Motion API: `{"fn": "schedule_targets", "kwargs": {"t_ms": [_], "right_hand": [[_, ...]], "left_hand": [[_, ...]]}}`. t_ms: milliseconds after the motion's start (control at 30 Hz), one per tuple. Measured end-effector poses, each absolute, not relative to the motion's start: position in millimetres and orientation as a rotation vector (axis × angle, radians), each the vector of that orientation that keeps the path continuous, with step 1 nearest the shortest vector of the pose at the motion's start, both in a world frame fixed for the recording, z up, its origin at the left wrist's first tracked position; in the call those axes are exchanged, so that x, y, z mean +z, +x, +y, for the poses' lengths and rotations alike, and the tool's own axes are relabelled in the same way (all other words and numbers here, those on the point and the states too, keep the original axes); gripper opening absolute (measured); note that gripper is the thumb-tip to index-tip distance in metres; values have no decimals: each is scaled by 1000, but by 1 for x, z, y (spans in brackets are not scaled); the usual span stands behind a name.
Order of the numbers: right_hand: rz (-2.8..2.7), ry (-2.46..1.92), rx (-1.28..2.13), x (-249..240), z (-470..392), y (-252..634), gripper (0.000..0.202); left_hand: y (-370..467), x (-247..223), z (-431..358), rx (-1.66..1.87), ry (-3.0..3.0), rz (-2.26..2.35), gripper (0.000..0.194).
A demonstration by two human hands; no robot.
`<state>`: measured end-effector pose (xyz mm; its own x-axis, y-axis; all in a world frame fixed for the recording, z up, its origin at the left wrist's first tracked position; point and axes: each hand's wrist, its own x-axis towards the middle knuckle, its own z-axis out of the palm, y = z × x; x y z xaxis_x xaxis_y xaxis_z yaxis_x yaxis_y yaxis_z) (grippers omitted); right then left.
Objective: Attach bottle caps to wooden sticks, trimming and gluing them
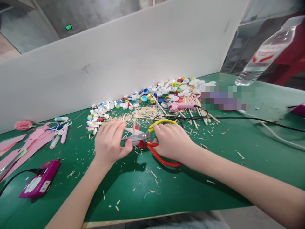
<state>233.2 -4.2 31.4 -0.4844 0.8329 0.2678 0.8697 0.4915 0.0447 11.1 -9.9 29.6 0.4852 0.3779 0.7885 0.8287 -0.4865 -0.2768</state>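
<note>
— So, what's in the hands?

— Right hand: gripping scissors, fingers curled round the handle loops. One loop yellow, one red, both smooth and glossy. Blades bare metal, spread apart, round pivot.

— Left?

— Left hand: fingers half curled beside the blade tips, thumb stretched toward the lower blade. Can't tell if it pinches anything.

— Scissors where, exactly?

— Between both hands, above the green tabletop. Pale upright stick at the blades, contact unclear. Red piece below them, shape mostly hidden.

— Materials around?

— Thin curly wood shavings just behind. Heap of round plastic caps, mixed colours, lots of white. Straight wooden sticks fanned out near a pink glue gun. Left side: flat pink strips, ruffled pink flower, boxy magenta device with a pale oval patch, black cable plugged in.

— Any readable text?

— Nope. Clear bottle has a white label with red marks, too blurred. Lit green sign beyond the smooth white partition, too small.
</note>
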Motion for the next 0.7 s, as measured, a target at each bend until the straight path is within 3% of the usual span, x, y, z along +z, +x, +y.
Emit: {"fn": "schedule_targets", "kwargs": {"t_ms": [167,700], "right_hand": [[-2459,-1389,-336,28,-17,225,18],[-2357,-1239,-546,20,-18,222,17]], "left_hand": [[29,28,-11,-658,-2003,-1094,29],[33,37,-19,-670,-1951,-1007,36]]}}
